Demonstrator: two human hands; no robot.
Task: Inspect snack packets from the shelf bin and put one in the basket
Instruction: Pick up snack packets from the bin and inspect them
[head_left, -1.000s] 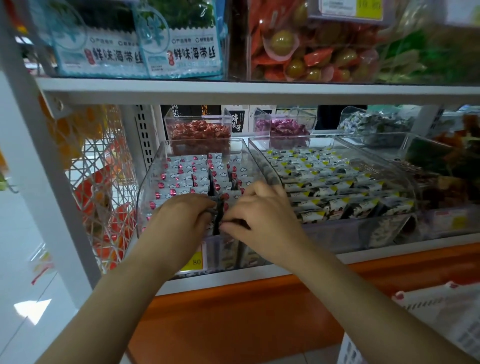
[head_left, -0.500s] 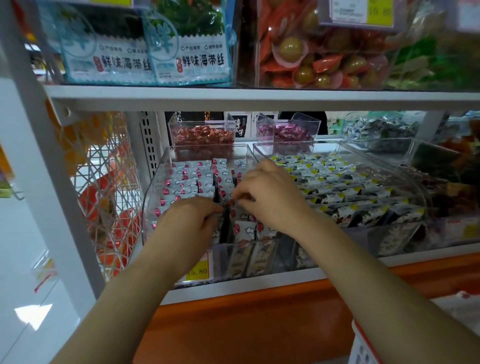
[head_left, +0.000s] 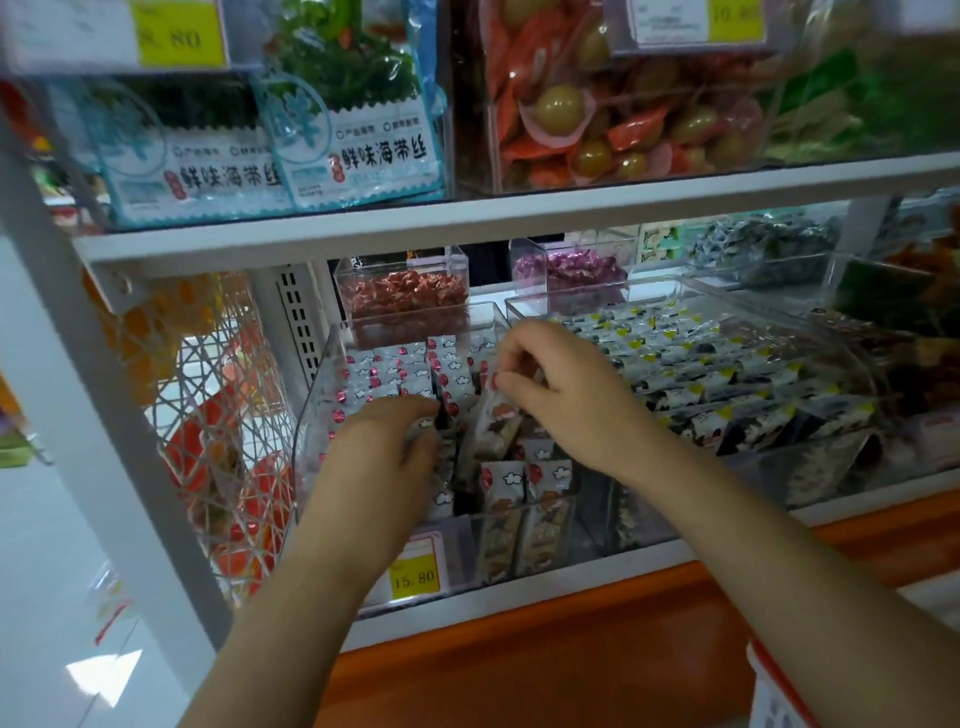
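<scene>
- The white shelf (head_left: 467, 228) runs across the view, with an orange panel (head_left: 519, 654) below its bottom edge.
- On the upper level stand seaweed bags (head_left: 363, 135) at the left, and a clear box of red and green wrapped snacks (head_left: 613, 119) to their right.
- A wide clear tub (head_left: 810, 467) sits on the lower level at the right, filled with rows of dark packets marked yellow.
- The shelf bin (head_left: 317, 415), clear-walled, stands just beside that tub on its left. It holds upright rows of white snack packets (head_left: 384, 371) with red dots and cloud shapes.
- A white wire rack (head_left: 218, 415) hangs left of the bin, with orange and red goods behind it.
- Two small clear boxes sit behind the bin, one of red sweets (head_left: 408, 293) and one of purple sweets (head_left: 571, 270).
- The left hand (head_left: 384, 462) reaches into the bin with its fingers bent down among the packets. The fingertips are hidden, so I cannot tell whether it grips one.
- The right hand (head_left: 566, 395) is over the middle of the bin, fingers curled, pinching the top of one packet.
- That lifted packet (head_left: 498, 423) hangs tilted under the right fingers, raised above the rows but inside the bin.
- Only a corner of the basket (head_left: 769, 691) shows, white with a red edge, at the lower right and well apart from the packet.
- A yellow price tag (head_left: 413, 574) reading 15.80 is on the bin's front.
</scene>
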